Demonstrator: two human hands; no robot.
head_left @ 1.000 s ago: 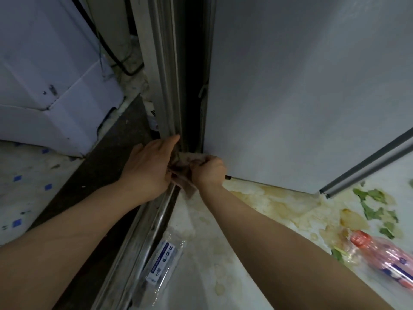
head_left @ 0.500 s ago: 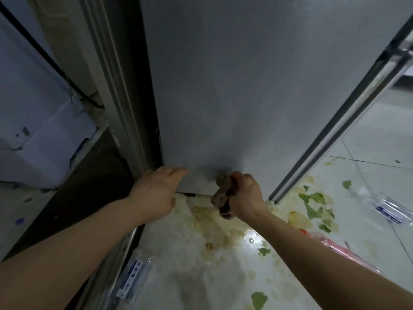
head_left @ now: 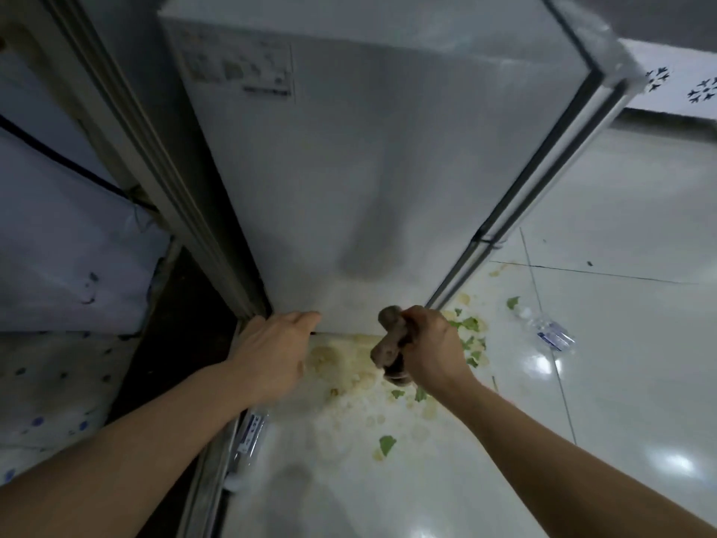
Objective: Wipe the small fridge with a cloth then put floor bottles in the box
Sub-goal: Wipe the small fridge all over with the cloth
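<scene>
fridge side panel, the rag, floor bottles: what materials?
Fridge: likely painted sheet metal, matte grey, faintly textured. Cloth gripped by right hand: brown soft fabric, bunched folds. Bottles: clear thin plastic, see-through with printed labels.

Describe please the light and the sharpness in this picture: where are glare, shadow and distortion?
Head view: dim, soft overall. Bright glare spots sit on the glossy floor tiles at right. A dark blurry shadow falls on the fridge side, above the right hand gripping the cloth. The wide lens bends the fridge edges; its label is too blurred to read.
</scene>
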